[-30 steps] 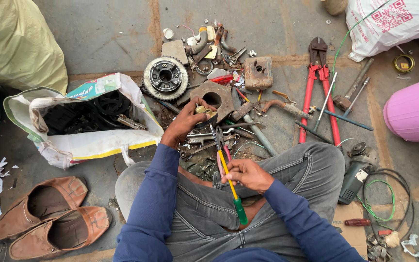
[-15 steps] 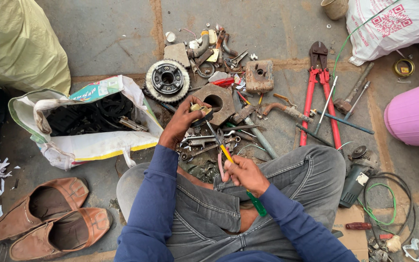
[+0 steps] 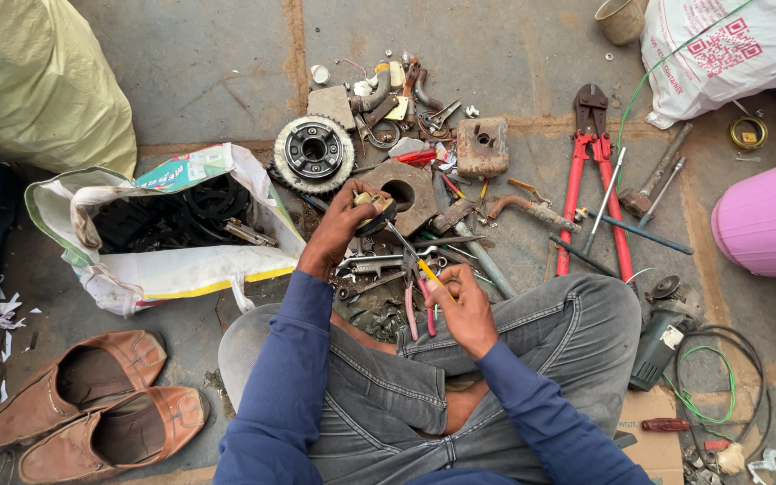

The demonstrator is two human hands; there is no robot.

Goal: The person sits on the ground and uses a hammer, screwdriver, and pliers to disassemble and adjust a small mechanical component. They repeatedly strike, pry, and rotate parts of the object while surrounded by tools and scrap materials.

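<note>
The biggest change is in the screwdriver (image 3: pixel 410 258). A second ago it lay along the person's lap, green-and-yellow handle trailing toward the near edge, well back from the left hand. Now it has swung up and forward: the handle is buried in the right hand (image 3: pixel 464 305), only a yellow stretch showing, and the bare shaft reaches the small round part (image 3: pixel 372 209) held in the left hand (image 3: pixel 345 224). I judge that the work has passed from fetching the tool to applying it; tip and part look to be touching, though the contact point is too small to be sure of.

The screwdriver's long axis runs diagonally, from near-right at the right fist to far-left at the part, tip pointing far-left.

The left hand is closed around the small round part, fingers curled over its dark rim and brassy top, holding it above the floor in front of the knees, just near of the rusty plate with a round hole (image 3: pixel 403 193). The right hand is clenched narrow on the screwdriver handle.

Around them, largest first: an olive sack (image 3: pixel 38 81) far-left, a white bag of dark parts (image 3: pixel 163 242) left, a pink tub (image 3: pixel 770 220) right, red bolt cutters (image 3: pixel 590 180), a toothed sprocket hub (image 3: pixel 313 153), pink-handled pliers (image 3: pixel 417 305) under the right hand.
</note>
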